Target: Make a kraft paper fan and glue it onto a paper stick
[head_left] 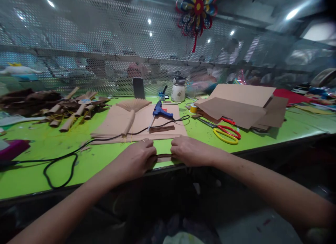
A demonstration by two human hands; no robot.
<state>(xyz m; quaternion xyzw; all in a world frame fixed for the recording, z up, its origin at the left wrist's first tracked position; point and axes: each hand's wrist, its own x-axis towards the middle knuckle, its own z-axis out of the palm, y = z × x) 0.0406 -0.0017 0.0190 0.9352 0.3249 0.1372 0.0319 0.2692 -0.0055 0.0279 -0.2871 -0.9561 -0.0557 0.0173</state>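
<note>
At the front edge of the bench (28,181), left hand (138,156) and right hand (189,151) pinched a brown paper strip (164,158) in their fingers — apparently folded, ends hidden. Behind, one pleated fan (133,106) looked formed; work left — couldn't tell.

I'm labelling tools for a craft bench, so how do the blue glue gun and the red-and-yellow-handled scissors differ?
The blue plastic glue gun has one pistol-like grip, while the red-and-yellow-handled metal scissors have two loops, one of each colour. The glue gun rests on light brown paper sheets; the scissors lie on the bright green tabletop. Both lie unheld.
</note>
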